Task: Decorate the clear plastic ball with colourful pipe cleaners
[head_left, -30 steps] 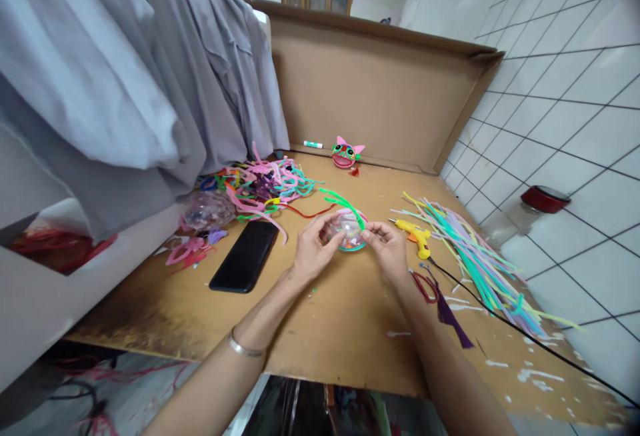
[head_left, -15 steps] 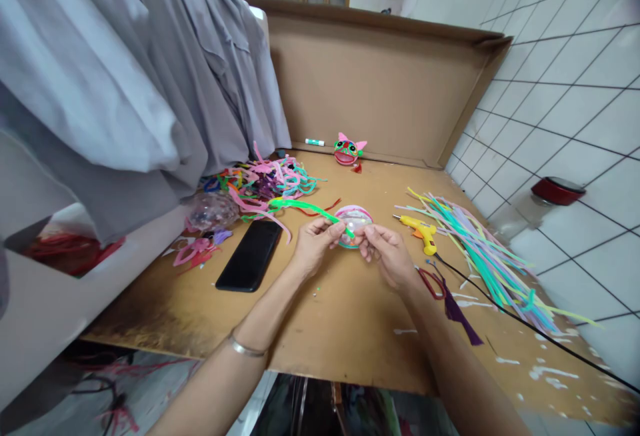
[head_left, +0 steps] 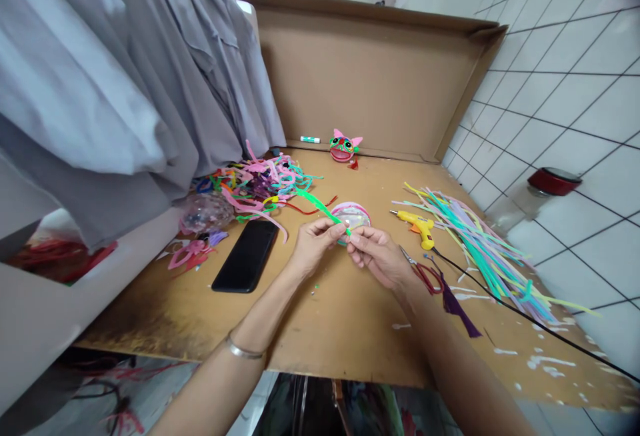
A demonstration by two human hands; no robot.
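The brown tabletop [head_left: 345, 316] spreads beneath everything, and above it my left hand [head_left: 315, 244] and right hand [head_left: 377, 249] nearly meet, each closed to a narrow pinch at the near end of the green fuzzy strip [head_left: 320, 205]. Just beyond my fingertips sits the clear round piece [head_left: 356, 213] (partly hidden by my hands), about equally near to both. The strip, slimmest of all, runs its long axis from the pinch away from me and leftward, far end loose.

The brown worktop [head_left: 350, 329] (white-spotted at right) carries a phone [head_left: 245, 256] and tangled pipe cleaners [head_left: 274, 175]. Toward its right lie a glue gun [head_left: 419, 224], scissors [head_left: 430, 279] and a tassel [head_left: 458, 309].
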